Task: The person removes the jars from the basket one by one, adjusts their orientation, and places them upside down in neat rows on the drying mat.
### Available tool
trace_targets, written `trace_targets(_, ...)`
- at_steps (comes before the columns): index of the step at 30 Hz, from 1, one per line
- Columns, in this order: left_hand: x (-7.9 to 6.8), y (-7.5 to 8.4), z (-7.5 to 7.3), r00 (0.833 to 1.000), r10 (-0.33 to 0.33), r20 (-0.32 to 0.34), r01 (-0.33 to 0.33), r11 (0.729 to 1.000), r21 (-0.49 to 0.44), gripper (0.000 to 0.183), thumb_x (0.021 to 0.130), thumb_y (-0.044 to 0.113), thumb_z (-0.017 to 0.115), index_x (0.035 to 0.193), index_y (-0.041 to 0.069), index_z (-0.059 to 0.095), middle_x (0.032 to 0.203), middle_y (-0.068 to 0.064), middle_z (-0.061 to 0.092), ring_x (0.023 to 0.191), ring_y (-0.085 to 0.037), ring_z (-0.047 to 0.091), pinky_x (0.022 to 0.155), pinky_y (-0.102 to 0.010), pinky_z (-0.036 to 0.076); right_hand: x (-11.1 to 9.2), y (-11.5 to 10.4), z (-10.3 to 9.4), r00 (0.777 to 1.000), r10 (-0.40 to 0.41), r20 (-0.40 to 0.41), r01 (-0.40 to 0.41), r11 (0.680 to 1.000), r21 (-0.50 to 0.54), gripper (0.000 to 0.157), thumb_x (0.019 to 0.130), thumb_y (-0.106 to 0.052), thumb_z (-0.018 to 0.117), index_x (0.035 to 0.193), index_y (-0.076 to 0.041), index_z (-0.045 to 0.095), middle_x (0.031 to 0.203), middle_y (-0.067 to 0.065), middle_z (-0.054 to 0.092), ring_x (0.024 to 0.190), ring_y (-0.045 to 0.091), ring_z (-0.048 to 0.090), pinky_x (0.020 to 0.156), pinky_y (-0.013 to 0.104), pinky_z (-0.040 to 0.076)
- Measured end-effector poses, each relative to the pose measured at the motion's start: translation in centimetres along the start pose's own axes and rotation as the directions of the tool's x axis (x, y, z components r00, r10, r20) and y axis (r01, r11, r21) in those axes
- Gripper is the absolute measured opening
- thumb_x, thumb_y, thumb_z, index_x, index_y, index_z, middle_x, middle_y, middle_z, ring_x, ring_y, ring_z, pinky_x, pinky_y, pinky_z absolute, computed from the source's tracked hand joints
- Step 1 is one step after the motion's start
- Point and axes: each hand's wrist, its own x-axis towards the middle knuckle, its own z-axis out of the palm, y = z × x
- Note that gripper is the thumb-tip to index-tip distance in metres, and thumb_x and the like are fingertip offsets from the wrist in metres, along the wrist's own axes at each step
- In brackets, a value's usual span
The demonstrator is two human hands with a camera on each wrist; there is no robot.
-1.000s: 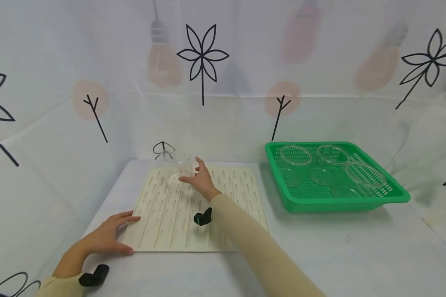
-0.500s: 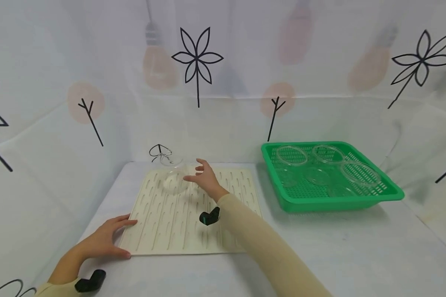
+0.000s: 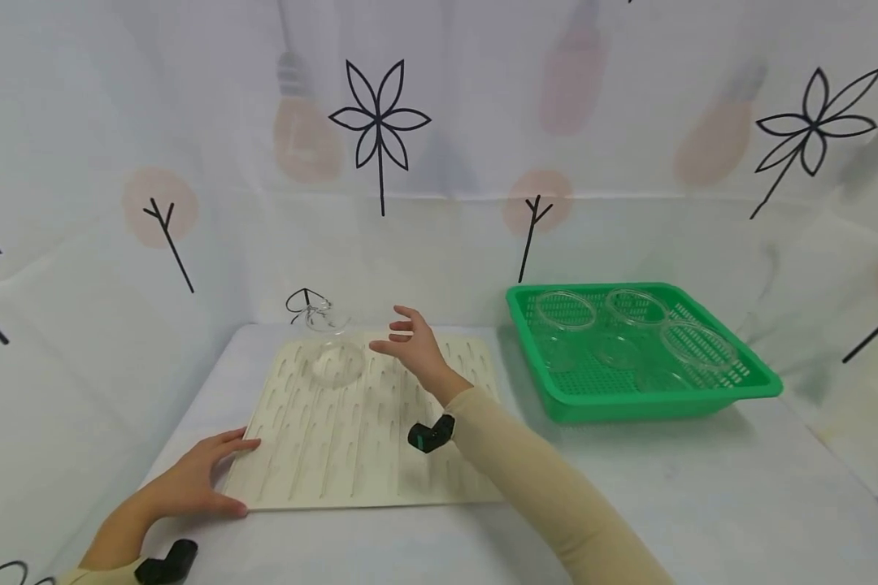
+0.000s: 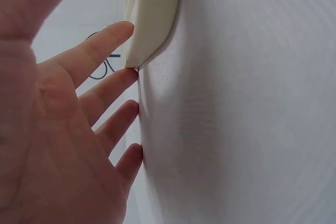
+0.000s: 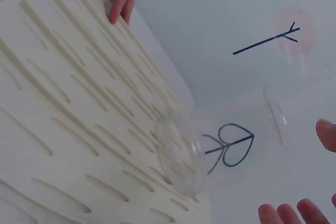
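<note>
A clear, cylinder-like container [image 3: 338, 363] stands at the back left of the cream ridged mat [image 3: 322, 455]; its see-through walls are hard to make out. Just right of it, my right hand [image 3: 419, 349] hovers with fingers spread and touches nothing. In the right wrist view, a gap separates those fingertips from the container [image 5: 181, 156]. My left hand [image 3: 190, 483] lies at the mat's front left corner, thumb by the front edge and fingers along the left side. Seen from the left wrist, its extended fingers [image 4: 107, 94] meet the mat's edge [image 4: 152, 19] and the tablecloth.
To the right of the mat is a green slotted basket [image 3: 651, 404] with 3 similar clear containers [image 3: 698, 345] inside. Behind the table hangs a white printed cloth [image 3: 446, 252]. More of the white tablecloth [image 3: 702, 487] extends in front of the basket.
My right hand has drawn back to the right, away from the clear container, which stays on the mat. The left hand keeps its place at the mat's corner. The head view has shifted slightly.
</note>
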Motion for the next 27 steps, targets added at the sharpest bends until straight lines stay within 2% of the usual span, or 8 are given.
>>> trace_targets(6,0.0,0.0,-0.2,1.0,0.02,-0.012,-0.02,1.0,-0.007,0.086,0.055,0.044,0.086,0.126,0.005,0.056,0.135,-0.029,0.038,0.12,-0.05,0.032,0.088,-0.066,0.031,-1.0,-1.1,-1.2,0.999,-0.033,-0.009,0.033,0.999,-0.01,0.074,0.08,-0.015,0.075,0.142,-0.019,0.035,0.128,0.013,0.047,0.116,0.025,0.05,0.09,0.041,0.046)
trace_targets(10,-0.1,0.0,-0.1,1.0,0.004,-0.004,-0.004,1.0,-0.01,0.087,0.054,0.045,0.086,0.126,0.005,0.056,0.135,-0.03,0.037,0.12,-0.051,0.032,0.088,-0.067,0.03,-1.6,-1.9,-2.0,0.998,-0.068,-0.01,0.068,0.998,-0.015,0.074,0.08,-0.014,0.074,0.142,-0.018,0.035,0.129,0.014,0.046,0.117,0.026,0.049,0.091,0.042,0.045)
trace_targets(16,0.0,-0.3,0.2,1.0,-0.022,-0.004,0.022,1.0,-0.017,0.088,0.054,0.048,0.085,0.126,0.007,0.056,0.137,-0.028,0.037,0.121,-0.049,0.031,0.089,-0.067,0.029,-2.5,-3.2,-3.3,0.997,-0.074,-0.02,0.074,0.997,-0.016,0.075,0.08,-0.014,0.075,0.143,-0.017,0.034,0.13,0.013,0.046,0.12,0.027,0.047,0.093,0.043,0.044)
trace_targets(27,0.1,-0.4,0.3,1.0,-0.016,0.002,0.016,0.999,-0.031,0.087,0.054,0.045,0.086,0.126,0.006,0.056,0.137,-0.029,0.036,0.121,-0.05,0.03,0.088,-0.067,0.029,-3.5,-4.4,-6.0,0.99,-0.119,-0.071,0.115,0.992,-0.049,0.072,0.08,-0.012,0.074,0.141,-0.017,0.036,0.125,0.011,0.049,0.117,0.026,0.05,0.091,0.041,0.046)
